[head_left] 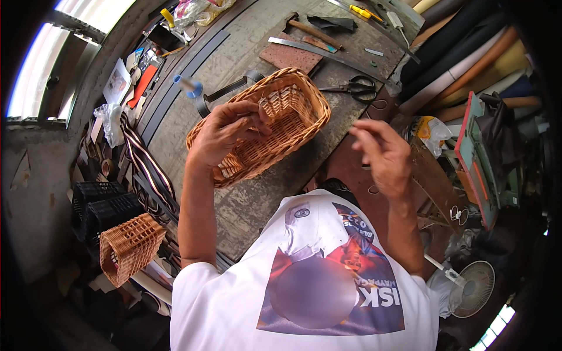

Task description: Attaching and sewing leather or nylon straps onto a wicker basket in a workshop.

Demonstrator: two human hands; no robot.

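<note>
A brown wicker basket [281, 126] rests on the worn workbench [237, 225], tilted so that its open top faces me. My left hand [231, 128] is over its left part, thumb and fingertips pinched together; what is between them is too fine to make out. Out to the right of the basket, my right hand [383, 155] hovers in the air with fingers curled and drawn together, and I cannot see what they grip. A dark strap [231, 88] curves behind the basket. Black-handled scissors [360, 89] lie just beyond its right end.
Behind the basket are a metal ruler [325, 54], a reddish slab [287, 60], a hammer [316, 34] and a blue spool-like thing [190, 86]. Material rolls [468, 67] lean at right. Another wicker basket [132, 245] stands lower left; a fan [475, 286] stands lower right.
</note>
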